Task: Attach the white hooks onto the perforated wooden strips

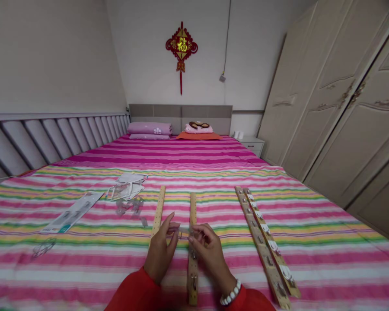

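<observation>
My left hand (162, 249) and my right hand (210, 250) meet above the middle wooden strip, fingers pinched. Between their fingertips is a small, clear, plastic-looking piece (183, 230), too blurred to name exactly. Below them lies the middle wooden strip (193, 207), with small metal fittings (193, 281) fixed on its near part. Another wooden strip (160, 203), dotted with holes, lies to the left, partly hidden by my left hand. Small clear pieces (129, 206) lie loose farther left.
On the right lie two wooden strips, one with metal fittings (261, 239) and one with white loops (273, 246). To the left are a long packaging card (71, 213), plastic packets (126, 186) and a wire-like bundle (44, 247). Striped cloth (327, 259) covers the bed.
</observation>
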{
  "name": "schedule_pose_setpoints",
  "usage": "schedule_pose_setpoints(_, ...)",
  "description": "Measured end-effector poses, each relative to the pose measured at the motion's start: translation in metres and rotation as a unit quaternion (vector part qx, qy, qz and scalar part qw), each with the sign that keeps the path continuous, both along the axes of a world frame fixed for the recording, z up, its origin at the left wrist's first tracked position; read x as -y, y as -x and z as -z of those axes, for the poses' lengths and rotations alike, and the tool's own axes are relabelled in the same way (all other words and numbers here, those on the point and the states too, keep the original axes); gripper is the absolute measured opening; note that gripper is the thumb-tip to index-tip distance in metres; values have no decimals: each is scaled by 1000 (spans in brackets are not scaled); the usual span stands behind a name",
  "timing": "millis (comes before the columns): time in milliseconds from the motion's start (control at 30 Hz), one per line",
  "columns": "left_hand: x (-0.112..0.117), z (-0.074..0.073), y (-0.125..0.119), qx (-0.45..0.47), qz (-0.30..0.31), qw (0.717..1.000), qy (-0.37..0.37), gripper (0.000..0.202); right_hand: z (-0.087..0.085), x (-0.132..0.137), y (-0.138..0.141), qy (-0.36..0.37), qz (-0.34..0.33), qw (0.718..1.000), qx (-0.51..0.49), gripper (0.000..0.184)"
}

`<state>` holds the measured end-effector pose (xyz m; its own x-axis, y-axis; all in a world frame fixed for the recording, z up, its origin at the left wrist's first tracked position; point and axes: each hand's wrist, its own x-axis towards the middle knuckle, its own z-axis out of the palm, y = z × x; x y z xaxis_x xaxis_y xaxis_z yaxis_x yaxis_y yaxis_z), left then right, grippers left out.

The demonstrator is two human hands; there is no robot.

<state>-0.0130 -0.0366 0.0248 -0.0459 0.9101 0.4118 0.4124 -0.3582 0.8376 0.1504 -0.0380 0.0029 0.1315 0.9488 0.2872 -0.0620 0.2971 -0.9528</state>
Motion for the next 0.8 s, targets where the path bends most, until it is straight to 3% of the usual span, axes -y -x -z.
schedule_pose_setpoints(200, -9, 5, -14, 71, 32, 995, 65, 55, -8, 1, -4, -32, -1, 998, 47, 17)
schedule_pose_setpoints(400, -10, 7, -22, 191, 50, 971, 134, 64, 1, -3, -9, 50, -34, 997, -42, 27)
schedule_pose_setpoints(533, -15, 10, -23, 203, 17, 969, 141, 57, 5, -8, -9, 99, -43, 986, -131, 35)
schedule_pose_setpoints(733, -27, 10, -33, 248, 91, 935, 237, 39, 5, -18, -7, 154, -25, 967, -199, 38)
schedule_pose_setpoints(800, -33, 6, -37, 261, 90, 929, 247, 36, 2, -23, -8, 159, -28, 967, -195, 37)
